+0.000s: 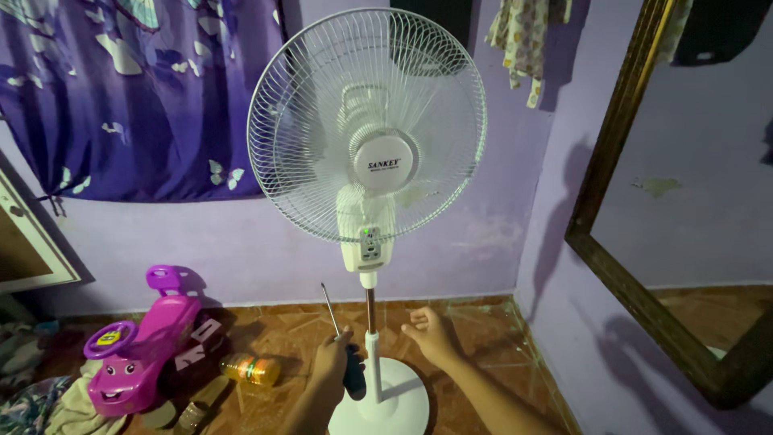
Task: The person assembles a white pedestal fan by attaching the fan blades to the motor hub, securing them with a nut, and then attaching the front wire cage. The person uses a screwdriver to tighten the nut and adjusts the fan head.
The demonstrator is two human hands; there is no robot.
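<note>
A white pedestal fan (366, 129) stands in the middle of the view on the tiled floor (483, 338), its round grille facing the camera and its pole (372, 338) rising from a round white base (403, 399) at about 6 o'clock.

The left hand (332, 358) sits just at 9 o'clock of the pole, fingers wrapped tight around the dark handle of a screwdriver (342, 338), whose thin metal shaft points up toward 11 o'clock. The right hand (431, 332) rests at 3 o'clock of the pole, near it but not touching, fingers loosely curled with nothing in them.

Toward 8 o'clock on the floor lie a pink ride-on toy car (141, 346) and, between it and the left hand, a small amber bottle (250, 369) on its side. A purple curtain with butterflies (129, 89) hangs at 10 o'clock, and a wood-framed mirror (612, 242) leans against the wall at 3 o'clock.
</note>
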